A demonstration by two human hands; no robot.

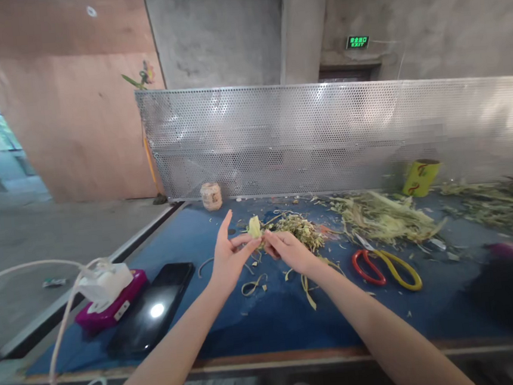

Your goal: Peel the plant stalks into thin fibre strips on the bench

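Note:
My left hand (227, 256) pinches a small pale yellow-green piece of dried leaf or husk (254, 225) between thumb and fingers, with one finger raised. Close beside it, my right hand (288, 251) is closed in a pinch at the lower end of the same piece; what lies inside those fingertips is hidden. Just beyond the hands is a heap of short dried plant bits (299, 227). A curled strip (252, 286) lies on the blue tabletop (268, 323) below the hands, and thin strips (309, 296) lie by my right forearm.
Scissors (386, 265) with red and yellow handles lie to the right, before a pile of pale husk strips (384, 217). A yellow can (421, 178) and a twine roll (211, 196) stand near the perforated metal screen (278, 136). A phone (154, 309) and purple power strip (113, 301) lie left.

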